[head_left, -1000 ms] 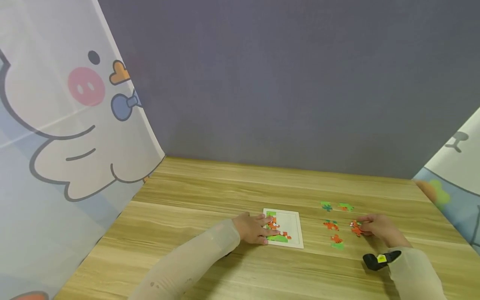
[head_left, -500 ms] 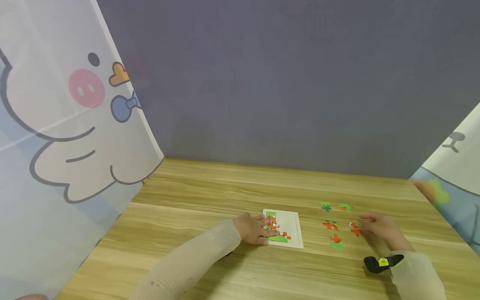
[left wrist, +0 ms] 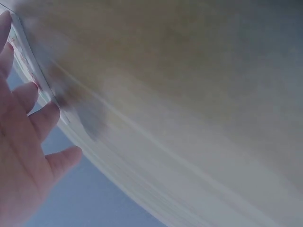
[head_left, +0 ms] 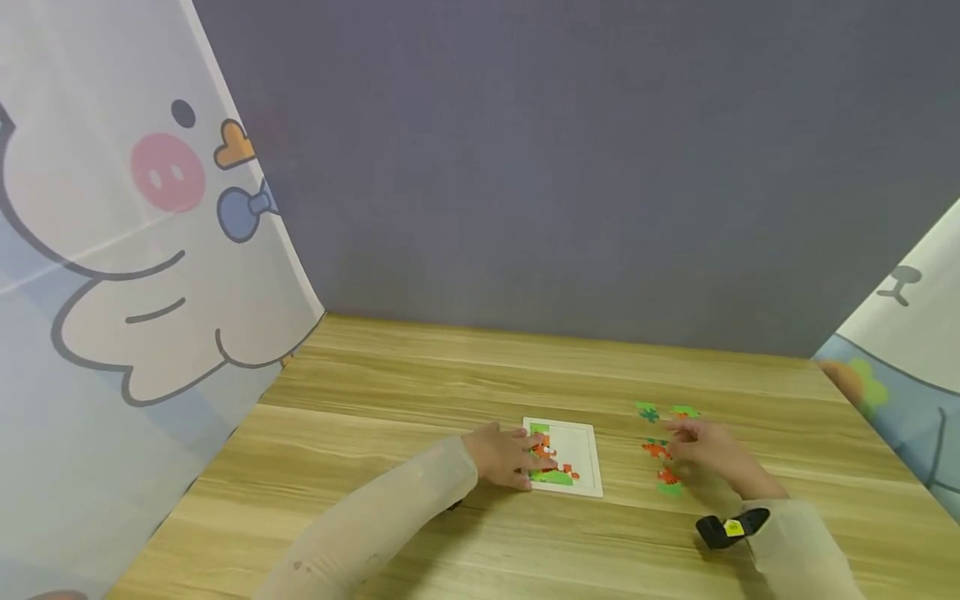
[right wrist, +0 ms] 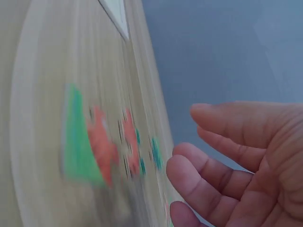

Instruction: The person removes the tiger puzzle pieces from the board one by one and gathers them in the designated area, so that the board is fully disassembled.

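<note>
My left hand (head_left: pixel 506 457) lies with spread, straight fingers on the left part of a white puzzle tray (head_left: pixel 597 467). Assembled pieces with a cartoon orange tiger on green (head_left: pixel 553 477) fill the tray's left and lower part. In the left wrist view, the fingers (left wrist: pixel 45 118) reach over the tray's edge. My right hand (head_left: pixel 712 454) hovers at the loose pieces, its fingertips beside an orange-and-teal puzzle piece (head_left: pixel 656 450). In the right wrist view, the fingers (right wrist: pixel 189 179) bend loosely, with no piece showing between them. Whatever lies under this hand is hidden in the head view.
Several loose pieces lie right of the tray: a green-and-teal piece (head_left: pixel 647 412), a green-and-orange piece (head_left: pixel 684 411) and an orange-and-green piece (head_left: pixel 669 481). A grey wall (head_left: pixel 570 167) rises behind the wooden table (head_left: pixel 420 367). Printed curtains (head_left: pixel 172 275) flank both sides.
My right hand has moved left, toward the loose pieces. The orange piece that lay beside its fingers is no longer visible. My left hand stays on the tray.
</note>
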`<state>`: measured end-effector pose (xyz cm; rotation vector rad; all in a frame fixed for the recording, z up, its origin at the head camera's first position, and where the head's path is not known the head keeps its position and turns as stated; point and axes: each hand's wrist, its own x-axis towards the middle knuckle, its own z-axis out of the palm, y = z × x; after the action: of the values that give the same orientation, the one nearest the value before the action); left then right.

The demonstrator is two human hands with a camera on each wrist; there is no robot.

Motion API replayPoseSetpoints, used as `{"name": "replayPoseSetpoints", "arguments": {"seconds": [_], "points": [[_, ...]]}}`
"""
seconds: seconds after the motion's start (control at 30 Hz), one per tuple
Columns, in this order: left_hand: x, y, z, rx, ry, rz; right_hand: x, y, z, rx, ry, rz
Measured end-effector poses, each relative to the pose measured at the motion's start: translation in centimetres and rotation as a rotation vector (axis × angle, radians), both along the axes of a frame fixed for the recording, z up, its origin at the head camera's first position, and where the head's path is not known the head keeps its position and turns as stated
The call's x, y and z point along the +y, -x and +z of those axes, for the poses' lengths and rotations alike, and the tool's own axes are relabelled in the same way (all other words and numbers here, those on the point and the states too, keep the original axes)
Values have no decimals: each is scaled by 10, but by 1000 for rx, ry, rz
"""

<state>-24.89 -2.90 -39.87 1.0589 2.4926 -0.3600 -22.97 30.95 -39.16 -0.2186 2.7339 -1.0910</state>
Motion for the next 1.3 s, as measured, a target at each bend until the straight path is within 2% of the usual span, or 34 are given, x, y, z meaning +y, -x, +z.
{"name": "replayPoseSetpoints", "arguments": {"seconds": [0.1, 0.27, 0.5, 0.8, 0.93, 1.1, 1.3], "points": [[0, -1, 2, -12, -10, 10, -14, 2, 1, 38, -20, 83], [-1, -2, 7, -45, -57, 50, -35, 3, 0, 86, -20, 163], [-4, 1, 12, -43, -101, 98, -53, 4, -3, 123, -78, 198], [-4, 10, 14, -45, -134, 142, -79, 1, -7, 166, -54, 268], [-5, 12, 14, -60, -145, 174, -87, 0, -7, 157, -41, 287], [-5, 14, 12, -88, -167, 204, -92, -3, -8, 210, -110, 330], [-5, 21, 9, -83, -178, 195, -100, -4, -8, 279, -191, 384]]}}
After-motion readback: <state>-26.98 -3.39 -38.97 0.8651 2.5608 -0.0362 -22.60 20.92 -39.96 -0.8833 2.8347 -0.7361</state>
